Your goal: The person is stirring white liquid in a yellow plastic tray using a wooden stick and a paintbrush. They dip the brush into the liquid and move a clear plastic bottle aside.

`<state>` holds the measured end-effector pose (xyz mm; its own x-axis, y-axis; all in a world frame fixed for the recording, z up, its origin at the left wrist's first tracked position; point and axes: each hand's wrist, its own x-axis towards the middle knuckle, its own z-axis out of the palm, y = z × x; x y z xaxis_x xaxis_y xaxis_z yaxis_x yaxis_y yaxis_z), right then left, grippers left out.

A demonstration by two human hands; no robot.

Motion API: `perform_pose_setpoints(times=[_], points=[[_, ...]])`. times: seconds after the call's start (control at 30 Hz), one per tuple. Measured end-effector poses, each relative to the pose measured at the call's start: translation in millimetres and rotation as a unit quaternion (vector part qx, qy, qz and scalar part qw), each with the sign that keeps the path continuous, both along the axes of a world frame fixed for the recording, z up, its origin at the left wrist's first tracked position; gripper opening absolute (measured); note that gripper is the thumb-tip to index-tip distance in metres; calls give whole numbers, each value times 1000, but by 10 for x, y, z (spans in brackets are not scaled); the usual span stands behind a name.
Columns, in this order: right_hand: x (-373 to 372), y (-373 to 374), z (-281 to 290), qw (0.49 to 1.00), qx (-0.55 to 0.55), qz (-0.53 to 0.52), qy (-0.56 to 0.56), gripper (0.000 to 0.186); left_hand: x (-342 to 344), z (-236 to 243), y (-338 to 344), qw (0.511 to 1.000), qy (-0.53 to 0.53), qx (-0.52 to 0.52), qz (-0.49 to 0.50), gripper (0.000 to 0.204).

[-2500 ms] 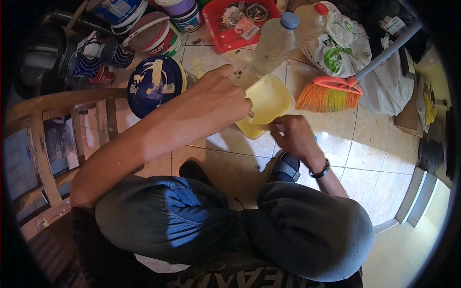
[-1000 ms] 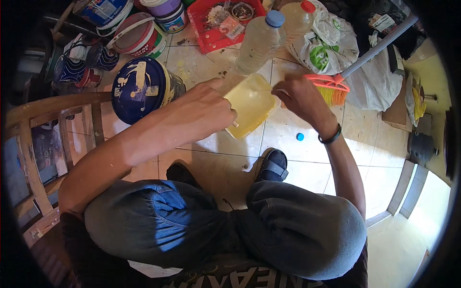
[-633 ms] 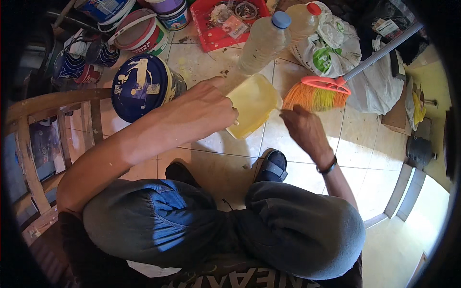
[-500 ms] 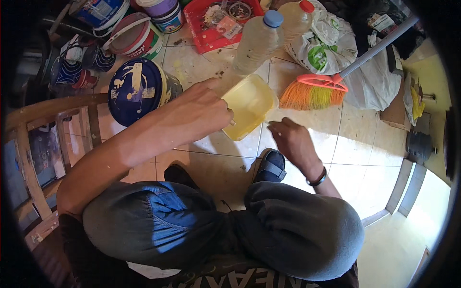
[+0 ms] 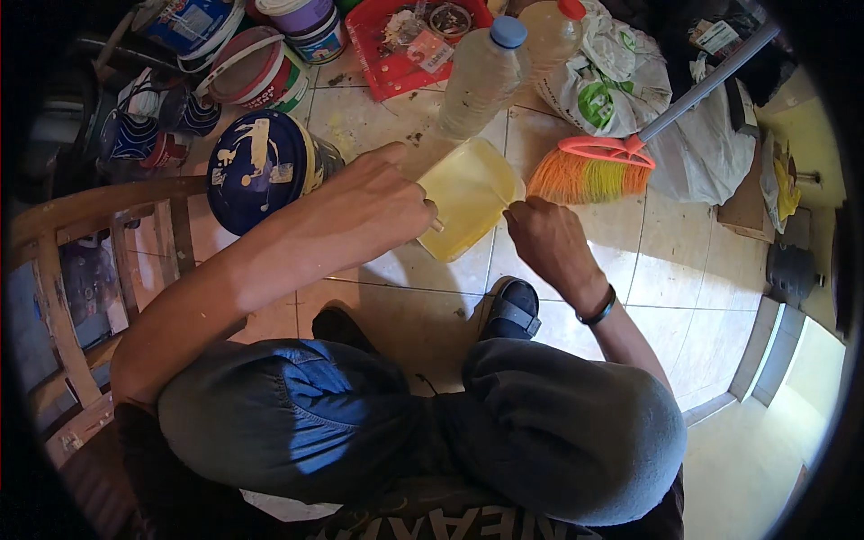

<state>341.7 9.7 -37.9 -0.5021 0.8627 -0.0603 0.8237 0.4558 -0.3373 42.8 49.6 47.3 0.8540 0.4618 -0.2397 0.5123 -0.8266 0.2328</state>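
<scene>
A shallow yellow container (image 5: 462, 193) of pale yellow material rests on the tiles in front of me. My left hand (image 5: 382, 202) is closed at its left edge, around what looks like a short wooden handle (image 5: 436, 223); the rest of that object is hidden by the hand. My right hand (image 5: 549, 238), fingers pinched, is at the container's right edge on a thin pale stick (image 5: 501, 198) that points into it. A blue-lidded bucket (image 5: 256, 166) stands left of the container, a large clear bottle (image 5: 477, 85) behind it.
Paint buckets (image 5: 252, 72), a red tray (image 5: 387, 72) and a second bottle (image 5: 549, 45) stand at the back. An orange broom (image 5: 589, 175) leans by plastic bags (image 5: 612, 81) on the right. A wooden chair (image 5: 99, 202) is at left; my sandalled feet (image 5: 508, 310) are below.
My right hand, higher a second ago, dropped down and away from the container, then rose slightly back toward its right edge. My left hand has stayed nearly still.
</scene>
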Motion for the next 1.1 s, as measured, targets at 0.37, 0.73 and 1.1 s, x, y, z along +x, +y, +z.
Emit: perform_pose_setpoints(times=[0.37, 0.73, 1.1], points=[[-440, -259, 52, 970, -175, -74, 150, 16, 1, 155, -10, 1000, -10, 13, 12, 18], [-232, 277, -285, 969, -112, -51, 216, 19, -9, 308, 11, 998, 20, 62, 21, 16], [-56, 785, -38, 975, -117, -43, 185, 26, -41, 317, -16, 999, 1, 31, 19, 24]])
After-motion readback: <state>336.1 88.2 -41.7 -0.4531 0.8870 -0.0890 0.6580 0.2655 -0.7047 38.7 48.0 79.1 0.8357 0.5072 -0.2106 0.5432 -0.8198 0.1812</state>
